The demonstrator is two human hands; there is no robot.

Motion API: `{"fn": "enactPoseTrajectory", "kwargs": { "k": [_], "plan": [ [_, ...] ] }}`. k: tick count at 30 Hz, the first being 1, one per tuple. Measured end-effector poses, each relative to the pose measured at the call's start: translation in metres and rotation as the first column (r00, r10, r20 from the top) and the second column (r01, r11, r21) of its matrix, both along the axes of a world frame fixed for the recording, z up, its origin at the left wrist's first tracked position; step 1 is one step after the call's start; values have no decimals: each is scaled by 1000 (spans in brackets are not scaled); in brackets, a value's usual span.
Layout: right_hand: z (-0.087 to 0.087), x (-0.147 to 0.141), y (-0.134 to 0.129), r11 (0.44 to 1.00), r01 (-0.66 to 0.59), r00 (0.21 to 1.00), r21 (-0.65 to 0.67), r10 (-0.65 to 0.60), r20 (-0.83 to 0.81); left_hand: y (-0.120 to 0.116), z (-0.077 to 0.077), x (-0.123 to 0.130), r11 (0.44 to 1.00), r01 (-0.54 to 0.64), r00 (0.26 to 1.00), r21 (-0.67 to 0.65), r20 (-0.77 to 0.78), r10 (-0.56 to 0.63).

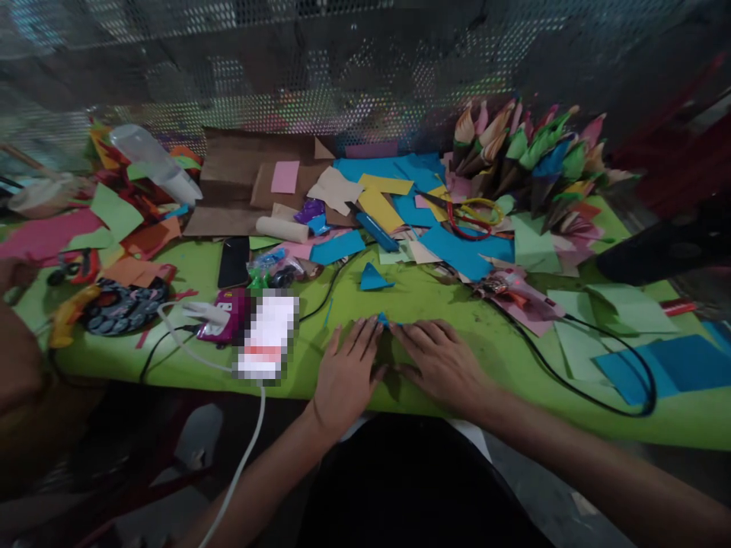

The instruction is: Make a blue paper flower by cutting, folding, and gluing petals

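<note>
My left hand [348,369] lies palm down on the green table cover [320,350], its fingers stretched out. Beside it my right hand [442,364] is also flat, fingers extended towards the left hand. Between the fingertips shows a small piece of blue paper [383,320], touched by both hands and mostly covered by them. Just beyond rests a separate folded piece of blue paper [375,278]. A hot glue gun [522,288] with a black cord lies to the right of my hands.
Left of my hands are a blurred-screen phone [267,335] on a white cable and a purple power box [222,316]. Scissors [471,217], a blue cutter [374,228] and coloured paper lie behind. Paper cones [531,160] stand at back right. Another person's arm [17,350] is at far left.
</note>
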State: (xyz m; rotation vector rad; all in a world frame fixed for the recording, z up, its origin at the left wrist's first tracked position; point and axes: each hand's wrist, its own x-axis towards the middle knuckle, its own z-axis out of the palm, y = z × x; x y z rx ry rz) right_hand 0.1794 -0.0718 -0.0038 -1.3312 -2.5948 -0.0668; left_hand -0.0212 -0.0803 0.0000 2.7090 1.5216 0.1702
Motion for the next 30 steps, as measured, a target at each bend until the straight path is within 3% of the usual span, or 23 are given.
{"fn": "enactPoseTrajectory", "kwargs": {
  "k": [5,11,16,22,26,30],
  "plan": [
    [1,0,8,996,64,998,-63,-63,17,6,1,3,999,-38,999,-26,-3,37],
    [0,-1,0,1000,4,1000,-28,-4,1,-1,0,0,999,-26,1000,-34,0,26],
    [2,-2,8,996,66,997,-56,-64,33,9,4,4,998,-52,999,-30,-5,51],
    [2,-4,-3,998,-10,1000,-67,11,10,-7,-2,-4,998,-37,999,-43,18,38],
    [4,3,14,995,95,995,-43,-95,-12,11,7,-7,996,-50,992,-70,113,58],
    [6,20,26,960,274,953,56,-263,-152,36,29,-16,983,-185,931,16,323,170]
  ]
}}
